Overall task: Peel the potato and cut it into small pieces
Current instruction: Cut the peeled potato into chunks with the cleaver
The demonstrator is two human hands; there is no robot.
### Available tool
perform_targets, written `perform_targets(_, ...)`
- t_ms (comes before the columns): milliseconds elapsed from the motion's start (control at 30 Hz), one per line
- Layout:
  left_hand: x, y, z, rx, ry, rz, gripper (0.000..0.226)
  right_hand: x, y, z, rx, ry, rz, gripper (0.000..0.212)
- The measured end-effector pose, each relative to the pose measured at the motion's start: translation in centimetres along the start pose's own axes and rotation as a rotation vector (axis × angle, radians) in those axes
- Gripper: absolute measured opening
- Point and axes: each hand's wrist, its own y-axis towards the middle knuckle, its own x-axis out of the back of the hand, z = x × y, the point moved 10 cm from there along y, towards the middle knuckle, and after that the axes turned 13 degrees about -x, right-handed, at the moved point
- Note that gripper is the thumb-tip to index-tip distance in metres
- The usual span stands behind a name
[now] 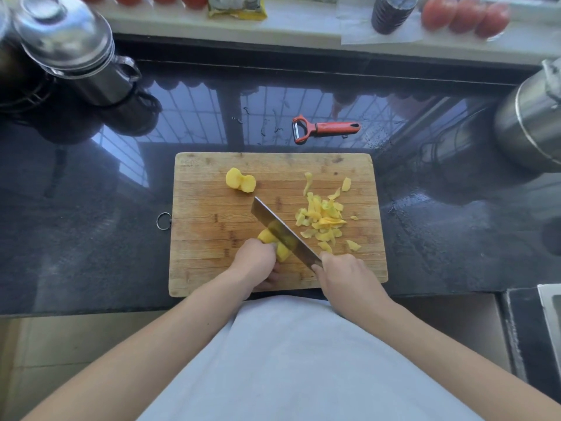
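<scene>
Head view: left hand [256, 259] grips potato [274, 242], half hidden by knife [283, 233]; right hand [344, 276] grips handle, unseen.

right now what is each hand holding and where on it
The right hand grips the knife by its handle end, which the hand hides. The left hand holds the peeled potato piece from its near side, steadying it on the cutting board.

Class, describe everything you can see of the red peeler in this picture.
The peeler is a Y-shaped hand tool with a red handle, dark trim and a metal blade across its forked head. It lies flat on the dark, glossy countertop just beyond the wooden cutting board, head pointing left. Neither hand touches it; thin scraps lie on the counter nearby.
</scene>
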Motion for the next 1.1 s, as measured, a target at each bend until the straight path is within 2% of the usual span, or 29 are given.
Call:
perform_targets(533, 0.2, 0.0, 0.5, 0.03, -0.021, 0.005, 0.031, -2.1, 1.9, 2.4, 0.04, 0.015, -0.03, 0.022)
perform_targets(667, 0.9, 0.0, 0.3, -0.061, 0.014, 0.049, 0.034, -1.9, 1.6, 1.9, 0.048, 0.012, -0.019, 0.024)
perform_targets(767, 1.3, -0.2, -0.7, -0.163, 0.147, 0.083, 0.036, -1.4, 0.8, -0.3, 0.004, 0.102, 0.028, 0.026)
perform_targets(867, 2.0, -0.6, -2.4, -0.239, 0.405, 0.144, 0.042, 0.4, 0.4, -2.0, -0.024, 0.267, 0.037, 0.026)
perform_targets(967, 4.9, -0.6, -5.8, -0.382, 0.751, -0.014, 0.036, 2.8, 0.7, -3.8, -0.093, 0.425, 0.013, 0.025)
perform_targets(1033, 5.1, -0.8, -9.1, -0.559, 0.87, -0.091, 0.023, 4.4, 0.9, -5.2, -0.144, 0.489, -0.037, 0.026)
perform_targets(1100, 2.1, 0.0, -11.3, -0.738, 0.988, 0.085, 0.021, 5.3, 1.0, -6.4, -0.194, 0.555, -0.072, 0.025)
